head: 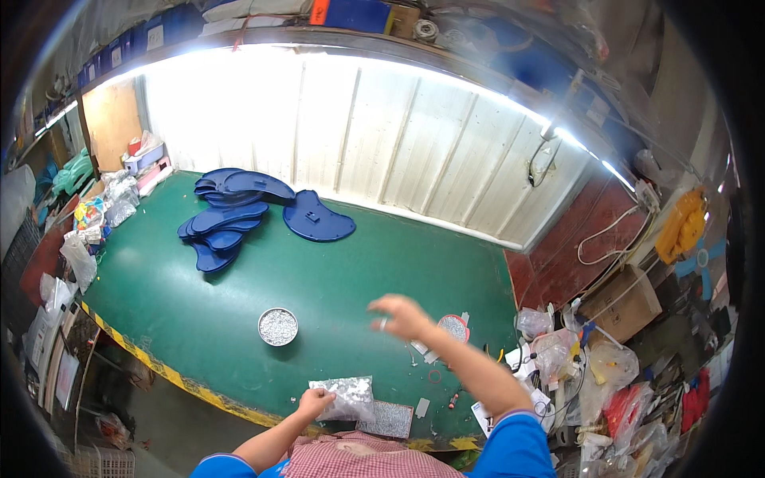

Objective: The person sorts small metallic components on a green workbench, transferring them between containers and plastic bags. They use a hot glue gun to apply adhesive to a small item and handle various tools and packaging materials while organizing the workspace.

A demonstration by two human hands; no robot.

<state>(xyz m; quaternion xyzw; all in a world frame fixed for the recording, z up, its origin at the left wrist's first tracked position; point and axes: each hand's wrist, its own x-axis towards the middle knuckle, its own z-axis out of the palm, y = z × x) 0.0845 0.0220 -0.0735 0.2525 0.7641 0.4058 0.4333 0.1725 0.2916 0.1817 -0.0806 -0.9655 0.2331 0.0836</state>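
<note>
My left hand [315,402] pinches the left edge of a clear plastic bag [351,399] with small white pieces in it, at the table's front edge. My right hand [399,319] is raised over the green tabletop [334,287] with its fingers apart and nothing visible in it; a ring is on one finger. A round container [278,327] filled with small silvery parts stands left of the hands. Behind my right forearm sits a red-rimmed dish [454,327] of similar silvery bits, partly hidden. A flat rectangular tray [387,419] with speckled grey contents lies beside the bag.
Stacked dark blue plastic panels [224,215] lie at the back left, with a single blue panel [318,216] beside them. A screwdriver [454,400] and a red ring [434,376] lie at the front right. Plastic bags [553,352] crowd the right edge beside a cardboard box [621,302].
</note>
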